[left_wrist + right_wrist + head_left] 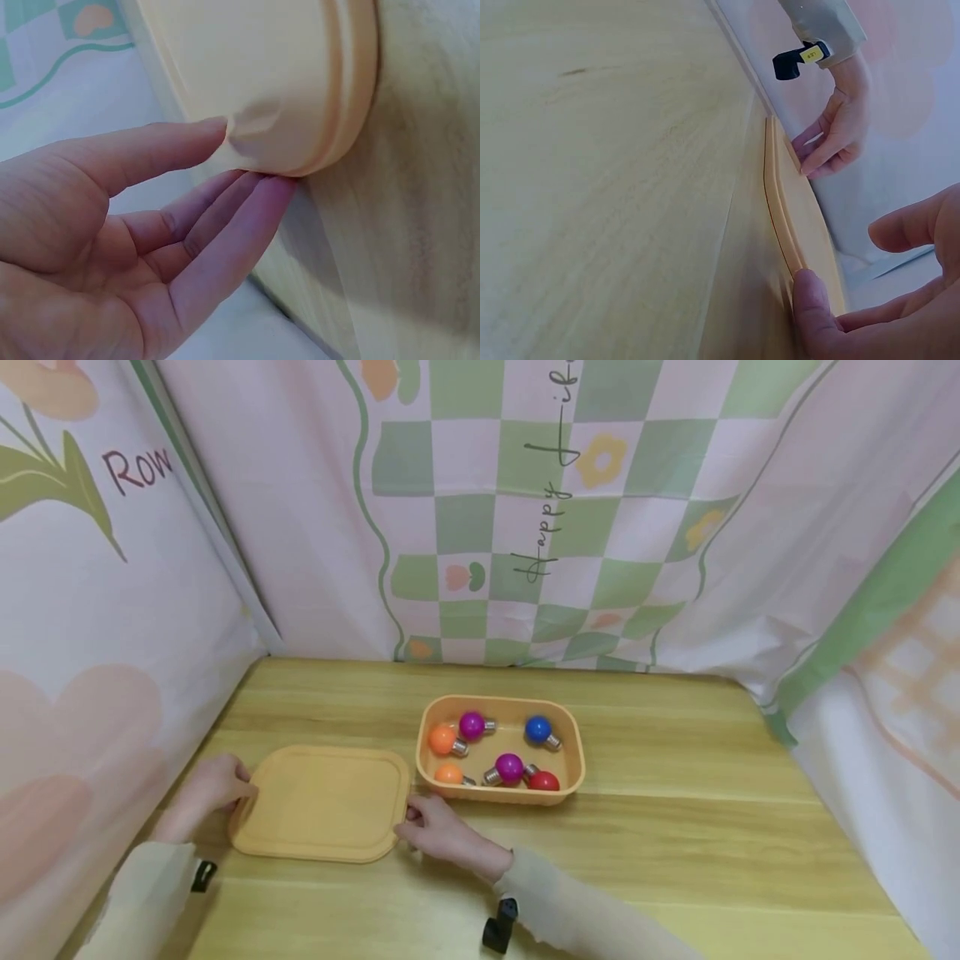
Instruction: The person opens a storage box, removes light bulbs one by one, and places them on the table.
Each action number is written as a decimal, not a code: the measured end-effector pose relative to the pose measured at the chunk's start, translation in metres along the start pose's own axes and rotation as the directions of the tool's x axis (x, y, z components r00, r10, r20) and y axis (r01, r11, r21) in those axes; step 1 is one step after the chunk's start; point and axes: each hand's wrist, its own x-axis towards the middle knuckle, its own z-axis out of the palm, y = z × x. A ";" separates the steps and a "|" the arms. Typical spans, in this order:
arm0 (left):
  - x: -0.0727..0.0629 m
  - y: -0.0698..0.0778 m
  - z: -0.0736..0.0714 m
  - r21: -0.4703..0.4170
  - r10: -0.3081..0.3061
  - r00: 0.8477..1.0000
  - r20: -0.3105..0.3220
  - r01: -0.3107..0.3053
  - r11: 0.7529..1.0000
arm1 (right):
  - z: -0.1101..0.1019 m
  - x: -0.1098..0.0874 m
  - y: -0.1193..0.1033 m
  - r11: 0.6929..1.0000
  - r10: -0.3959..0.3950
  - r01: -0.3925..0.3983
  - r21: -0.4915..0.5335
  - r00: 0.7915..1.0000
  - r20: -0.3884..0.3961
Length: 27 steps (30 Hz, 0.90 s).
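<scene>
A flat yellow-orange lid lies at the left of the table, with a raised rim and rounded corners. At its left edge, my left hand pinches it, thumb on top and fingers underneath. On the opposite edge my right hand holds the lid; in the right wrist view one fingertip meets the rim while another digit is raised apart from it. Close beyond the right hand stands a matching open box holding colored bulbs: orange, purple, blue and red.
The wooden table extends to the right of the box. A checked curtain hangs along its back edge, and printed cloth walls off the left. Black wrist cameras sit at both sleeves.
</scene>
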 end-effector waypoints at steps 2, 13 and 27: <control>0.000 0.000 -0.001 0.005 0.012 1.000 -0.022 -0.012 1.000 | -0.001 -0.003 0.000 1.000 -0.001 0.001 -0.002 1.000 -0.004; 0.002 0.030 -0.002 0.040 0.189 0.955 -0.227 -0.184 0.982 | -0.013 -0.023 -0.008 0.999 -0.006 0.006 -0.043 1.000 -0.014; 0.024 0.109 0.019 -0.053 0.433 0.843 -0.318 -0.472 0.880 | -0.081 -0.040 -0.015 0.985 -0.105 0.089 -0.150 0.989 -0.104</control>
